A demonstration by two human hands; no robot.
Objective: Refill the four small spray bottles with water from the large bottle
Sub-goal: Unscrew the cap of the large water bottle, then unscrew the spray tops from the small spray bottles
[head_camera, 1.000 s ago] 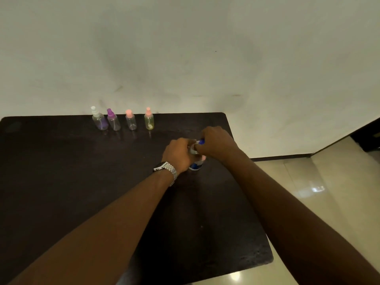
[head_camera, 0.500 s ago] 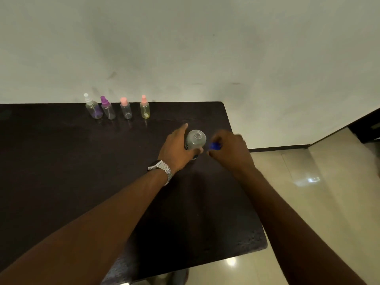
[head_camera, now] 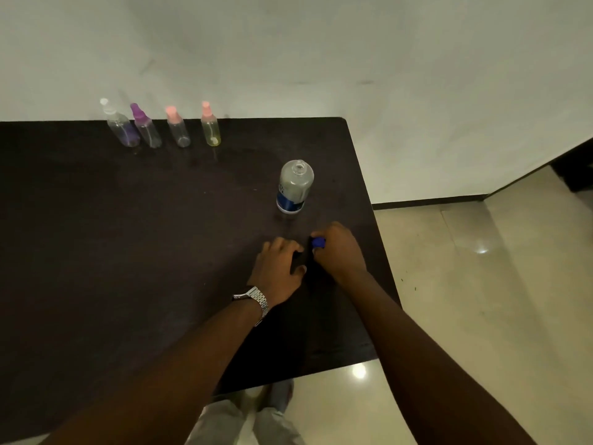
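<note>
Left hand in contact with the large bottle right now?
Apart. The head view shows bare table between the left hand and the large bottle, which stands alone farther back; the right hand pinches a blue cap.

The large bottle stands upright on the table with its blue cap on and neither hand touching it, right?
Not quite. The head view shows the large bottle upright and untouched, but its mouth is open: the blue cap is pinched in the right hand.
</note>
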